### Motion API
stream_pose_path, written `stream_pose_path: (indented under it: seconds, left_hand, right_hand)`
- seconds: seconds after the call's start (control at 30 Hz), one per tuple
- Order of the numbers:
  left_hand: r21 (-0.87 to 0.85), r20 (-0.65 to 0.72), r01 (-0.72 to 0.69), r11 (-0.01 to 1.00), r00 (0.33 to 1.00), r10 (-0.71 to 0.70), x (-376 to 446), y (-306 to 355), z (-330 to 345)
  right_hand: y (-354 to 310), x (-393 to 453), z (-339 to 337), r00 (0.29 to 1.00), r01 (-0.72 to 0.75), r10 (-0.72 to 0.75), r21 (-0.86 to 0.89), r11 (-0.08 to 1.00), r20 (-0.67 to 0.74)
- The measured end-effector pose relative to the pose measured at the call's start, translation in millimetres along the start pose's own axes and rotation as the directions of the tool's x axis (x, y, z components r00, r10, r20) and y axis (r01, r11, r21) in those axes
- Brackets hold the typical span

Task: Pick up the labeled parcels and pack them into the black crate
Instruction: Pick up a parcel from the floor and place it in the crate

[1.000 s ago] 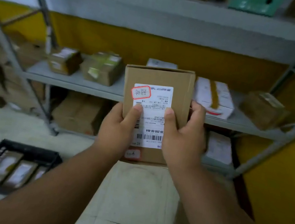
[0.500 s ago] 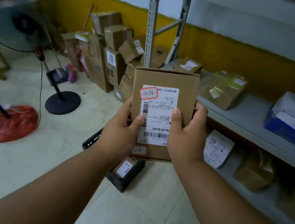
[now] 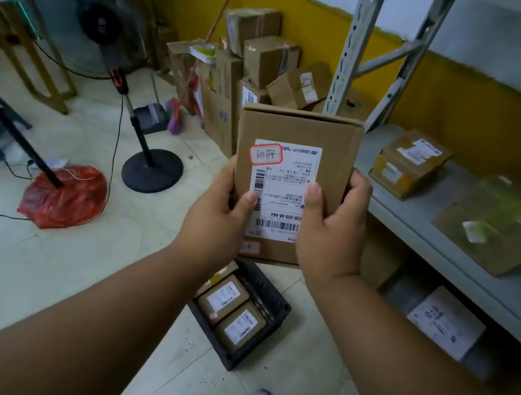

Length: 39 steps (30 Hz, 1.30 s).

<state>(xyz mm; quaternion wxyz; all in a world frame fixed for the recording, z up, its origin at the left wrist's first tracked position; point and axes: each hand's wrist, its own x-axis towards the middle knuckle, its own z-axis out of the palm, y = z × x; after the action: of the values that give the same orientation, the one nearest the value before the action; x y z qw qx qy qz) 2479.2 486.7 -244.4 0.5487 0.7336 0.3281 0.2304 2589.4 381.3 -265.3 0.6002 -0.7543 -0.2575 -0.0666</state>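
I hold a flat brown cardboard parcel (image 3: 334, 147) upright in front of me, its white shipping label with a red-circled mark facing me. My left hand (image 3: 213, 220) grips its lower left edge, thumb on the label. My right hand (image 3: 332, 234) grips the lower right edge, thumb also on the label. Below the parcel, on the floor, lies the black crate (image 3: 268, 303), partly hidden by the parcel and my hands. Two labeled brown parcels (image 3: 232, 310) lie side by side in it.
A grey metal shelf (image 3: 421, 222) runs along the right with taped parcels (image 3: 408, 160) on it and a white-labeled package (image 3: 445, 324) beneath. Stacked cardboard boxes (image 3: 262, 58) stand against the yellow wall. A standing fan (image 3: 149, 167) and a red plastic bag (image 3: 68, 194) are on the tiled floor at left.
My view has swung left and down from the shelf toward the floor. The parcel stays held in both hands, and the crate now lies directly under it.
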Motion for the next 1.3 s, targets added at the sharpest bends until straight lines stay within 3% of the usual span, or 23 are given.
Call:
stream_pose_path:
  seconds: [0.23, 0.43, 0.5, 0.6, 0.77, 0.87, 1.07, 1.17, 1.3]
  left_hand:
    - [0.031, 0.039, -0.018, 0.999, 0.999, 0.017, 67.6, -22.6, -6.0]
    - [0.087, 0.298, -0.122, 0.989, 0.950, 0.091, 147.6, -45.7, -3.7]
    - [0.076, 0.397, -0.161, 0.984, 0.910, 0.118, 170.4, -53.1, -9.4]
    - [0.100, 0.519, -0.247, 0.964, 0.839, 0.162, 209.2, -69.1, -24.2]
    - [0.239, 0.592, -0.355, 0.904, 0.791, 0.154, 255.4, -107.8, -34.9]
    - [0.250, 0.598, -0.346, 0.904, 0.790, 0.137, 262.2, -130.8, -19.1]
    - [0.314, 0.567, -0.317, 0.895, 0.818, 0.090, 269.3, -228.4, 38.6]
    - [0.332, 0.574, -0.213, 0.919, 0.819, -0.017, 270.2, -296.5, 64.1]
    - [0.334, 0.663, -0.109, 0.936, 0.733, -0.151, 261.5, -398.2, 95.0]
  right_hand:
    - [20.4, 33.2, 44.0, 0.997, -0.077, 0.077, 0.001, 0.997, 0.024]
    - [39.8, 50.8, 79.2, 0.963, -0.205, 0.180, -0.109, 0.973, -0.202]
    - [41.9, 49.6, 94.6, 0.934, -0.235, 0.180, -0.151, 0.960, -0.309]
    - [43.6, 41.2, 128.9, 0.863, -0.344, 0.284, -0.073, 0.936, -0.417]
    - [53.7, 25.0, 180.7, 0.769, -0.484, 0.375, -0.089, 0.871, -0.519]
    - [71.4, 15.3, 189.6, 0.724, -0.546, 0.383, -0.138, 0.826, -0.573]
    - [172.4, -12.5, 212.1, 0.690, -0.637, 0.374, -0.275, 0.720, -0.619]
    - [238.9, -38.9, 228.2, 0.661, -0.693, 0.423, -0.288, 0.661, -0.620]
    - [333.6, -92.3, 254.7, 0.607, -0.770, 0.530, -0.273, 0.577, -0.592]
